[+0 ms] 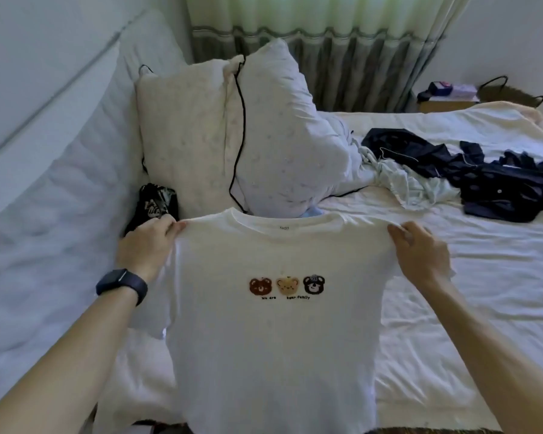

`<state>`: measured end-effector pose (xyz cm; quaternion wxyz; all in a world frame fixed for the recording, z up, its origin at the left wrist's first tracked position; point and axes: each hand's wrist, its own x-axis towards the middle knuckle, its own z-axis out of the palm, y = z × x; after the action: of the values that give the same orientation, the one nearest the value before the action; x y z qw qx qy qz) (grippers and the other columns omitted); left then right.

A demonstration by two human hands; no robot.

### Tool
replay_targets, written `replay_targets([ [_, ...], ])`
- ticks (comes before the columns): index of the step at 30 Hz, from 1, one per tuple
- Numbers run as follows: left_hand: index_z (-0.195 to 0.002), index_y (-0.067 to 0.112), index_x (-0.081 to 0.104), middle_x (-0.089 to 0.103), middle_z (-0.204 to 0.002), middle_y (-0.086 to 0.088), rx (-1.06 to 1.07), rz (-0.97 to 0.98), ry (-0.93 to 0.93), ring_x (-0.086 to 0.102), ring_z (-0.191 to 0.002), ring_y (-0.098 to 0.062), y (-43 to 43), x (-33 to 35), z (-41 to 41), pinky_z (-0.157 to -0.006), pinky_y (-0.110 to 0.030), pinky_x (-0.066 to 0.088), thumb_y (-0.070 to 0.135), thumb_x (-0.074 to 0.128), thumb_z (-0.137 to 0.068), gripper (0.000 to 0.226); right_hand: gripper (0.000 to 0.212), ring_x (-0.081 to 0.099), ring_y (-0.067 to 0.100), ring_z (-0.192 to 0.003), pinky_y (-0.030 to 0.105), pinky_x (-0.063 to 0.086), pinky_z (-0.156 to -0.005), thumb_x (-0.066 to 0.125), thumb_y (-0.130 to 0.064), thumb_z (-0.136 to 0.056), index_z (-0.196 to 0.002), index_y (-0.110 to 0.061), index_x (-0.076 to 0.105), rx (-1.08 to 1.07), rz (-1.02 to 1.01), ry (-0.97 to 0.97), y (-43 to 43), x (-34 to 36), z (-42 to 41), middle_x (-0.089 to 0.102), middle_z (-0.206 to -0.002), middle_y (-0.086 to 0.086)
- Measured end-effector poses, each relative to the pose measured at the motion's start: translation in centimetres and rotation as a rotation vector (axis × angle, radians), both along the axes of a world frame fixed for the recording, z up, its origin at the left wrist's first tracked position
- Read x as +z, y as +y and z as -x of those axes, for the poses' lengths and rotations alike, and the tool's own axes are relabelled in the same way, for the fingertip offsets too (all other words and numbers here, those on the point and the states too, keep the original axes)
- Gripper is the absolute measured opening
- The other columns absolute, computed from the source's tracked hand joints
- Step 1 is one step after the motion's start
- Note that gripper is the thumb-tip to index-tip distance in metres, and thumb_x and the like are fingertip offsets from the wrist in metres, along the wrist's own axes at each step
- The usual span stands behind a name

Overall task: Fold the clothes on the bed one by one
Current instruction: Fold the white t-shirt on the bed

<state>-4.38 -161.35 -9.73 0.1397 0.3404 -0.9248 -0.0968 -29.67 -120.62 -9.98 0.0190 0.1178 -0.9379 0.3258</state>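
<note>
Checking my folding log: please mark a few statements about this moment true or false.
1. The white T-shirt lies folded on the bed. False: it is unfolded; the left grip and right grip hold its shoulders.
2. A dark watch is on the left wrist. True.
3. The shirt's print shows three bear faces. True.
4. The dark clothes are stacked neatly. False: they lie crumpled on the bed.

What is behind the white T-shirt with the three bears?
Above the T-shirt collar show a cream pillow, a white pillow and a bit of pale blue cloth. The left hand and right hand hold it spread, so the bed behind is covered.
</note>
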Motion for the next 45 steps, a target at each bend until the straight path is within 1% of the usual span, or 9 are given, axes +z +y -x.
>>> replay_targets([
  [8,-0.112,0.024,0.059,0.068,-0.106,-0.007,0.04,-0.104,-0.291,0.067,-0.09,-0.035,-8.3,-24.3,12.4,-0.065,-0.038,0.045,0.06,0.022,-0.102,0.053,0.036,0.055,0.034,-0.085,0.038,0.034,-0.071,0.052,-0.042,-0.103,-0.072,-0.024,0.055,-0.024,-0.238,-0.253,-10.1,-23.3,12.0,0.065,-0.098,0.018],
  [11,-0.108,0.018,0.053,0.063,-0.102,-0.012,-0.023,-0.041,-0.387,0.063,-0.092,-0.037,-10.4,-33.2,15.0,-0.067,-0.038,0.039,0.058,0.019,-0.102,0.054,0.035,0.057,0.042,-0.103,0.039,0.035,-0.078,0.045,-0.042,-0.105,-0.1,-0.016,0.068,0.053,-0.38,-0.273,-13.1,-31.9,14.9,0.065,-0.111,0.023],
  [14,-0.113,0.015,0.053,0.063,-0.113,-0.011,-0.008,-0.054,-0.575,0.056,-0.105,-0.034,-10.2,-39.3,16.7,-0.08,-0.04,0.039,0.049,0.028,-0.104,0.043,0.048,0.043,0.041,-0.131,0.047,0.032,-0.105,0.03,-0.059,-0.099,-0.139,-0.038,0.045,0.124,-0.613,-0.411,-14.1,-39.0,15.4,0.054,-0.143,0.011],
  [16,-0.108,0.011,0.056,0.064,-0.11,-0.015,-0.028,-0.051,-0.547,0.056,-0.102,-0.036,-9.9,-41.3,17.2,-0.078,-0.04,0.037,0.043,0.034,-0.104,0.039,0.048,0.031,0.041,-0.14,0.052,0.027,-0.112,0.037,-0.056,-0.099,-0.143,-0.037,0.04,0.077,-0.594,-0.485,-14.8,-40.5,15.1,0.042,-0.153,0.008],
  [22,-0.084,0.018,0.046,0.051,-0.064,-0.002,0.047,-0.148,-0.337,0.046,-0.069,-0.029,-10.4,-39.1,17.5,-0.068,-0.038,0.035,0.055,0.035,-0.099,0.042,0.039,0.033,0.033,-0.134,0.047,0.033,-0.105,0.044,-0.051,-0.097,-0.12,-0.027,0.063,0.022,-0.697,-0.237,-16.5,-37.6,16.0,0.054,-0.139,0.008],
  [29,-0.084,0.008,0.065,0.062,-0.064,-0.013,-0.22,0.156,-0.286,0.056,-0.062,-0.035,-11.0,-39.0,18.3,-0.064,-0.039,0.034,0.05,0.037,-0.098,0.053,0.035,0.05,0.039,-0.114,0.047,0.038,-0.09,0.044,-0.038,-0.105,-0.108,-0.009,0.062,0.285,-0.632,-0.024,-17.7,-38.8,15.9,0.063,-0.112,0.015],
  [36,-0.115,0.004,0.058,0.059,-0.115,-0.027,0.192,0.041,-0.236,0.054,-0.104,-0.044,-3.9,-40.4,19.9,-0.092,-0.056,0.038,0.026,0.039,-0.096,0.035,0.031,0.049,0.033,-0.12,0.044,0.036,-0.097,0.05,-0.043,-0.102,-0.119,-0.02,0.063,0.242,-0.413,-0.108,-16.6,-38.9,15.9,0.063,-0.125,0.007],
  [42,-0.139,0.018,0.052,0.04,-0.152,-0.014,-0.179,0.055,-0.028,0.034,-0.144,-0.034,11.3,-37.0,23.7,-0.113,-0.063,0.021,0.019,0.047,-0.091,0.049,0.085,0.044,0.036,-0.131,0.045,0.031,-0.11,0.049,-0.066,-0.076,-0.139,-0.01,0.05,-0.522,-0.042,-0.365,-2.7,-38.2,12.8,0.052,-0.139,0.017],
  [45,-0.146,0.025,0.048,0.033,-0.16,-0.009,-0.409,0.067,-0.18,0.026,-0.15,-0.028,18.3,-37.1,27.2,-0.116,-0.064,0.009,0.028,0.054,-0.091,0.056,0.074,0.058,0.026,-0.112,0.035,0.044,-0.096,0.073,-0.045,-0.085,-0.141,-0.009,0.043,-0.504,0.142,-0.605,1.9,-38.8,13.1,0.056,-0.135,0.015],
])
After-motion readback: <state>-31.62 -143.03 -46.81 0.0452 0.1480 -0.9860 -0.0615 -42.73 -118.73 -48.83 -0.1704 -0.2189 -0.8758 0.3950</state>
